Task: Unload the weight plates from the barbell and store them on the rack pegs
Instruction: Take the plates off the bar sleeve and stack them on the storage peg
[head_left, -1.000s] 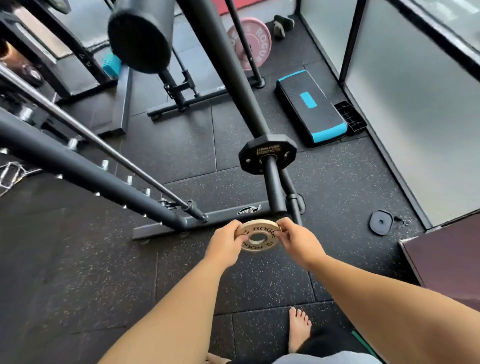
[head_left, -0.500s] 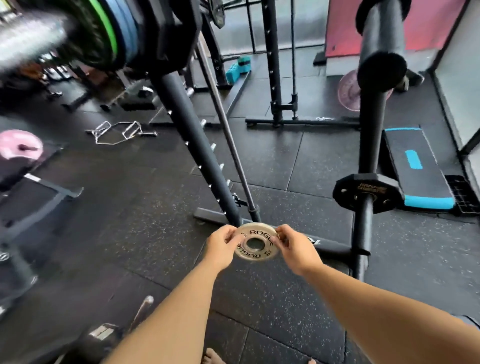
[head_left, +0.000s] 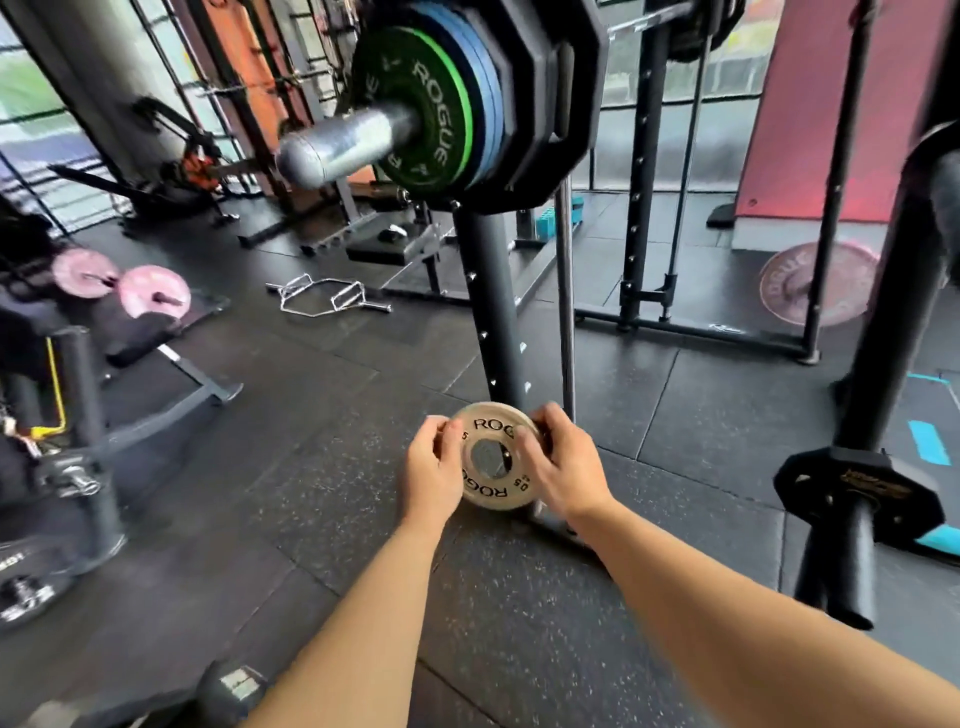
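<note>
Below the loaded barbell (head_left: 332, 148), both arms outstretched, left hand (head_left: 431, 470) and right hand (head_left: 563, 467) gripping small plate (head_left: 493, 457) edges.

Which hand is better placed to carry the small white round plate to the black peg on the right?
Probably the right hand: it grips the small white round plate on the side nearer the black peg. The left hand holds the far edge.

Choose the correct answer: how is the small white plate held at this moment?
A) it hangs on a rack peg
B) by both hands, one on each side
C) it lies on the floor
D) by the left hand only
B: the left hand and the right hand grip opposite edges of the small white plate, held in the air above the floor.
</note>
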